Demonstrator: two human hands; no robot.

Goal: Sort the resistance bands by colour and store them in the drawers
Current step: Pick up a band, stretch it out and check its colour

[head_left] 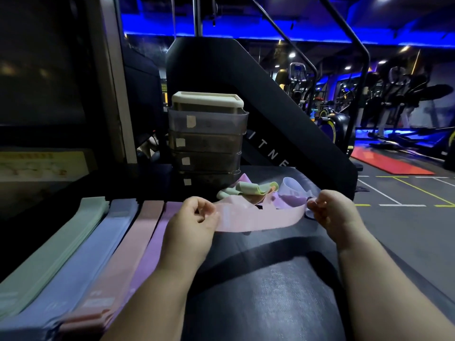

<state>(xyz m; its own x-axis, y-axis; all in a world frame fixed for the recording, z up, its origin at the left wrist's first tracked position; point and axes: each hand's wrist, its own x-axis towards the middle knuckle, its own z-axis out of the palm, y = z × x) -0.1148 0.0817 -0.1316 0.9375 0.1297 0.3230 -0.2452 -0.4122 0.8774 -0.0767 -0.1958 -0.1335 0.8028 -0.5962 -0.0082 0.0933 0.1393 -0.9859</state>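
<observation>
Gym machines glow blue behind the dark desk [270, 279]. In front of the drawer unit [206, 141], the left hand [194, 217] and right hand [330, 210] each pinch an end of the pink band [258, 215], stretched crosswise. The pink stack [133, 242], front-left of the unit, lies lengthwise beside the left hand.

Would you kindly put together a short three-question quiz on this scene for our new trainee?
1. True or false: the left hand and the right hand each pinch one end of the pink band.
2. Multiple choice: what colour is the leftmost sorted stack? A green, B blue, C purple.
3. Short answer: how many drawers does the drawer unit show under its cream lid?

Key: 1 true; 2 A; 3 four.
</observation>
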